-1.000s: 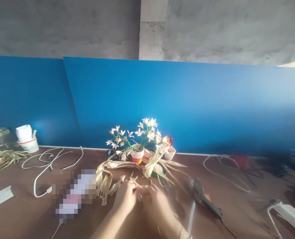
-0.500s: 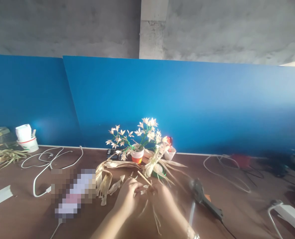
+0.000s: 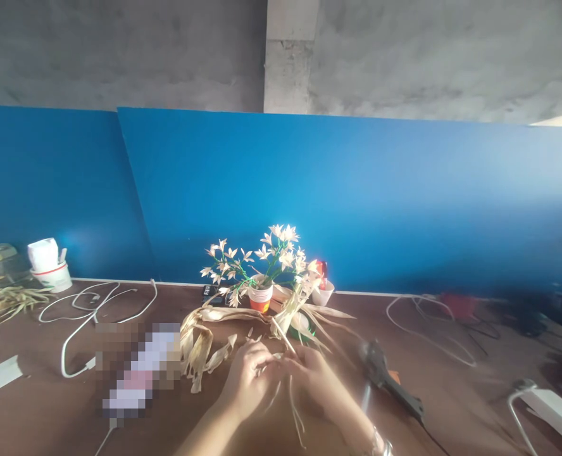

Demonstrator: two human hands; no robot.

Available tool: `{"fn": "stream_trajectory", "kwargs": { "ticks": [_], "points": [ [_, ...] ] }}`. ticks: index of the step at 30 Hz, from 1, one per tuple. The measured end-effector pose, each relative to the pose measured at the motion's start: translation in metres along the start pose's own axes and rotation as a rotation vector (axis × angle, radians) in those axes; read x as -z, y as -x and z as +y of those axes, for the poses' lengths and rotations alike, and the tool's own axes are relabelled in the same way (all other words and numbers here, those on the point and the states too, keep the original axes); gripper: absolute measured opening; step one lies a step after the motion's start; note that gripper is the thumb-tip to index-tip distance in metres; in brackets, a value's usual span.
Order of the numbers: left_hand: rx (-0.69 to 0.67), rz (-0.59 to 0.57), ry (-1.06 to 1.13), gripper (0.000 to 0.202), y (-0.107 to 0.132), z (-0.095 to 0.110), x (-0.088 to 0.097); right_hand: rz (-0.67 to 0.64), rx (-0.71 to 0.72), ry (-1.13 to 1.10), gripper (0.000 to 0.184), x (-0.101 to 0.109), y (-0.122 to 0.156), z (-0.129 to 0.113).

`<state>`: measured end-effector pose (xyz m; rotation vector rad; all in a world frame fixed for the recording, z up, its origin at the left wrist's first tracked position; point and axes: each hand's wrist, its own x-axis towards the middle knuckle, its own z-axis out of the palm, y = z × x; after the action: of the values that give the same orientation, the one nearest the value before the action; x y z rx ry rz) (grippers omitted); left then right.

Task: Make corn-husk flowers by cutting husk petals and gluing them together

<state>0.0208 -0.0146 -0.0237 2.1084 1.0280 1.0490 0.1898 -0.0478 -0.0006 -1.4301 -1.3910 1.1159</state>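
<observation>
Both hands meet low in the middle of the brown table (image 3: 452, 392). My left hand (image 3: 245, 380) is closed, fingers pinched on thin pale strips of dried corn husk (image 3: 281, 380). My right hand (image 3: 316, 377) is closed too, pinching the same husk piece, with a thin stick end poking up from between the hands. Loose husk strips hang down between the hands. Just beyond them lies a pile of dried husks (image 3: 200, 345). Behind that stands a small cup of husk flowers (image 3: 262, 266) on green stems.
A black glue gun (image 3: 388, 377) lies right of my hands with its cord. White cables (image 3: 91, 307) loop at the left, a white power strip (image 3: 551, 408) sits far right. A white cup (image 3: 50, 269) and more husks (image 3: 0, 301) lie far left. A blue panel backs the table.
My hands have drawn slightly apart and then back together, pulling husk strips loose so they now dangle between them. The stick end has tilted up. The view shifted slightly.
</observation>
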Motion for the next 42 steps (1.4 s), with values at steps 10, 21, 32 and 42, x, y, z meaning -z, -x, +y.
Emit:
{"fn": "stream_trajectory", "kwargs": {
  "ticks": [10,21,32,42],
  "points": [
    [0.218,0.021,0.247,0.018,-0.002,0.006,-0.002,0.149,0.158,0.149,0.012,-0.004,-0.006,0.01],
    [0.198,0.049,0.235,0.034,-0.004,0.007,-0.006,0.141,0.035,0.095,0.018,-0.006,-0.005,0.005],
    [0.38,-0.005,0.42,0.038,-0.004,-0.001,-0.009,0.118,0.092,0.057,0.023,-0.006,-0.004,0.01],
    [0.476,0.172,0.617,0.043,-0.002,-0.014,-0.014,-0.138,0.157,-0.25,0.042,-0.02,-0.012,0.035]
  ]
}}
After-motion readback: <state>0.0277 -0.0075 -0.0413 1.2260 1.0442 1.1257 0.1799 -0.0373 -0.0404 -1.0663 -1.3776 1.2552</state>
